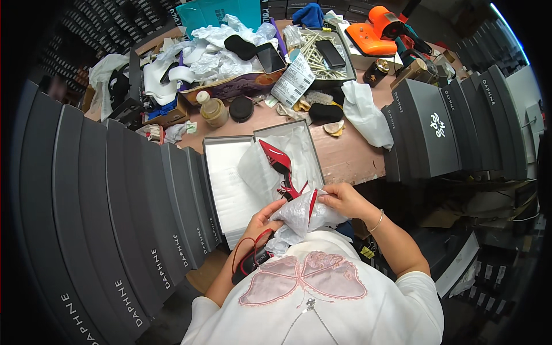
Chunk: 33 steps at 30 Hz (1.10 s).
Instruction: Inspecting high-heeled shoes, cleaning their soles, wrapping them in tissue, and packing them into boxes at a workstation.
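A red pointed shoe (275,154) with a dark inside and a thin strap lies on white tissue in the open grey shoebox (205,172). Just below it, a crumpled white wrapper (299,214) lies between my hands, a narrow red piece (313,203) showing at its opening. My right hand (344,201) pinches the wrapper's edge beside that red piece. On the other side, my left hand (263,223) closes on the wrapper, its fingertips partly hidden. By my left forearm rests a black-soled shoe (250,263) with a red strap, partly covered.
Grey shoeboxes stand upright in rows at left (86,190) and right (425,126). Farther back on the table (351,158) are a glue bottle (214,109), a round black lid (241,108), a box of crumpled tissue (224,49), a can (376,72) and an orange tool (374,37).
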Each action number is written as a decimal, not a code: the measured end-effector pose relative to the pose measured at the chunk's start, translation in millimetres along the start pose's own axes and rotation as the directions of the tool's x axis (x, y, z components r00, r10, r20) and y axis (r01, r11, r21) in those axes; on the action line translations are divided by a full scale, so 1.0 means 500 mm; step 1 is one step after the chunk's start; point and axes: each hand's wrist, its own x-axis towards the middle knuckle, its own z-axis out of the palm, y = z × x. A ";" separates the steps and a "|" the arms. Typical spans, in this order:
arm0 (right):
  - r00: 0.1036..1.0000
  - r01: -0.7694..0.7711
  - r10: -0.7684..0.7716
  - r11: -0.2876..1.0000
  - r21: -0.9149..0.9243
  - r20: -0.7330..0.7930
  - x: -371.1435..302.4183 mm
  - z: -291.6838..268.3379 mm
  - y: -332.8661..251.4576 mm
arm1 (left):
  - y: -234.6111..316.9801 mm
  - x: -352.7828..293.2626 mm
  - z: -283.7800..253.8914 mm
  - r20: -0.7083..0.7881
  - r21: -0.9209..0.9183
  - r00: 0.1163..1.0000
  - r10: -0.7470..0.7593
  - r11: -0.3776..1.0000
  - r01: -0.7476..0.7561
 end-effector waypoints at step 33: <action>0.715 0.518 -0.697 0.572 -0.636 -0.045 0.027 0.121 -0.095 | 0.037 0.145 -0.026 -0.094 0.008 0.977 0.189 0.982 -0.189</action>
